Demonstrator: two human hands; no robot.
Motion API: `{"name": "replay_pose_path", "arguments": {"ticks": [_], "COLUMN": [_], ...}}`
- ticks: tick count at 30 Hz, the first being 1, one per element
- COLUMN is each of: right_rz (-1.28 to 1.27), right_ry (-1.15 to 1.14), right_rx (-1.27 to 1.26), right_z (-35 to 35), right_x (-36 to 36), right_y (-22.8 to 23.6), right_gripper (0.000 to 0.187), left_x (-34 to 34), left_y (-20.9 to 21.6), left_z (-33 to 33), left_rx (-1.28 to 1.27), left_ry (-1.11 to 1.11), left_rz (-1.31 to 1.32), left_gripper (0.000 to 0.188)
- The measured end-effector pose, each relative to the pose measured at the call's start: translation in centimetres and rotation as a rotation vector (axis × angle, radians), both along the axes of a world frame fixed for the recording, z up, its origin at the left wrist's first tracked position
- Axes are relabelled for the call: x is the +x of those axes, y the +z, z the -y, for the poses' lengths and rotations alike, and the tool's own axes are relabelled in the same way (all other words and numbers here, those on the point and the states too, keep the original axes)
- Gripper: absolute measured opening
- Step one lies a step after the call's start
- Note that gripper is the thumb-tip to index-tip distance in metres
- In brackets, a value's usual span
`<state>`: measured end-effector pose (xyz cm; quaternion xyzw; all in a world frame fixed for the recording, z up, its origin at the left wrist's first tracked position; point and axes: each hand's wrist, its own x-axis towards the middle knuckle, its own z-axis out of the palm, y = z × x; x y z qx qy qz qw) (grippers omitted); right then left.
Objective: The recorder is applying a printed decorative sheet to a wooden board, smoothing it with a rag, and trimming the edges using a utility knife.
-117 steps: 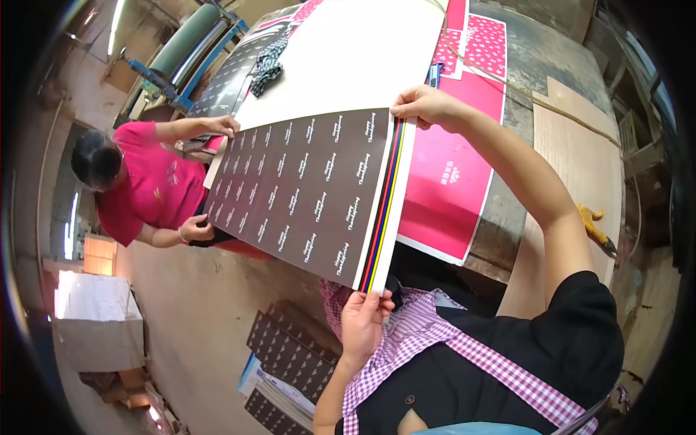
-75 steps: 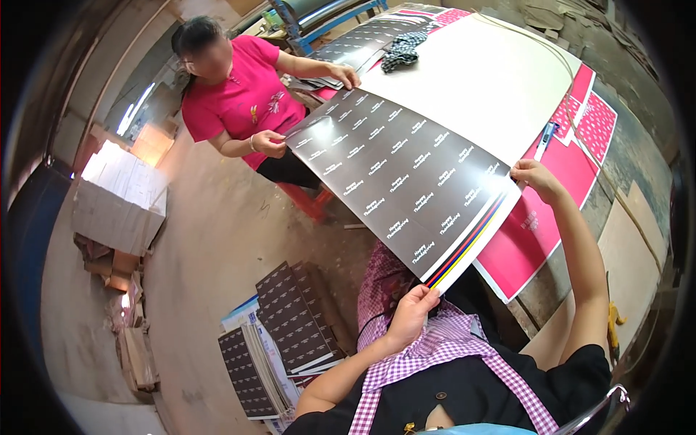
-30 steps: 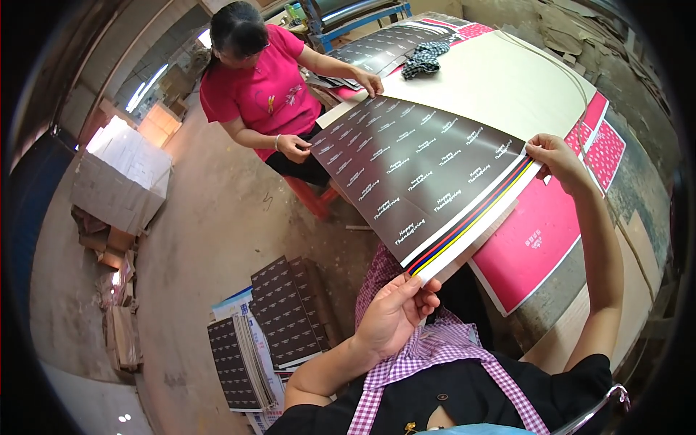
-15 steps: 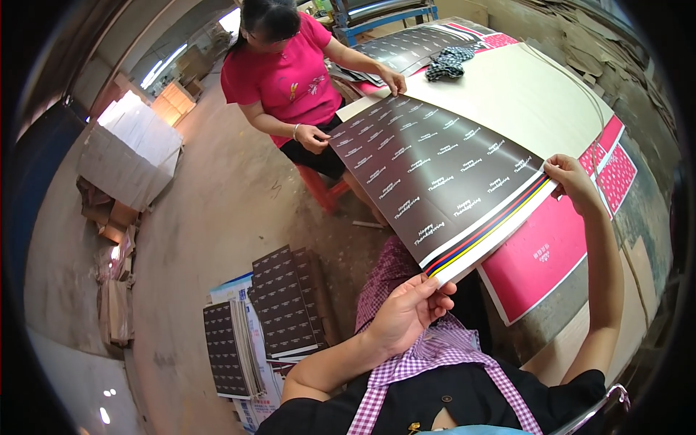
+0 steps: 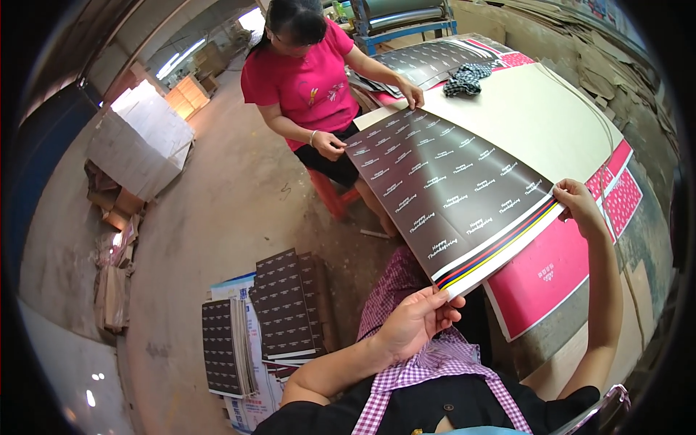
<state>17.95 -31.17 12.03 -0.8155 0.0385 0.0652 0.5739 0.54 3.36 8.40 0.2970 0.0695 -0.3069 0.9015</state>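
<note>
A large dark brown printed sheet [image 5: 453, 185] with rows of white lettering stretches between me and a co-worker. Its near edge carries white, red, blue and yellow stripes. My left hand [image 5: 422, 319] pinches the near left corner, thumb on top. At the near right corner, my right hand [image 5: 576, 205] grips the same edge. The co-worker's hands [image 5: 410, 94] hold the far end by its two corners. Partly beneath the sheet lies a cream board [image 5: 529, 109] on the worktable, with pink printed sheets [image 5: 540, 272] under it.
A co-worker in a pink shirt [image 5: 308, 83] sits on a red stool [image 5: 330, 192]. A checked cloth [image 5: 467, 80] rests on the board. Stacks of brown printed sheets [image 5: 284, 304] lie on the floor at my left. Farther off stands a pale stacked block [image 5: 141, 141].
The whole view has shifted slightly, so the scene sits farther right and lower. The sheet stays held at the same corners by both my hands and the co-worker's.
</note>
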Motion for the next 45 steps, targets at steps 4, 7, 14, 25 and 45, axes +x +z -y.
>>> {"name": "replay_pose_path", "arguments": {"ticks": [4,7,14,25,45], "right_rz": [0.001,-0.006,0.01,0.014,0.017], "right_ry": [0.017,0.0,0.034,0.029,0.016], "right_rx": [-0.012,-0.003,-0.015,-0.034,-0.031], "right_z": [0.0,-0.6,-0.1,-0.5,-0.5], "right_x": [0.0,-0.3,0.0,-0.2,0.1], "right_y": [0.1,0.3,0.4,0.9,0.4], "right_gripper": [0.017,0.017,0.017,0.018,0.018], "left_x": [-0.1,0.1,0.0,-0.2,0.2], "left_y": [-0.1,-0.1,-0.8,-0.4,-0.4], "left_z": [-0.1,0.1,0.0,-0.1,0.3], "left_rx": [-0.067,-0.016,0.005,-0.045,-0.049], "left_ry": [0.032,0.054,0.038,0.057,0.058], "left_rz": [-0.018,0.043,0.022,0.012,0.018], "left_gripper": [0.023,0.027,0.025,0.022,0.02]}}
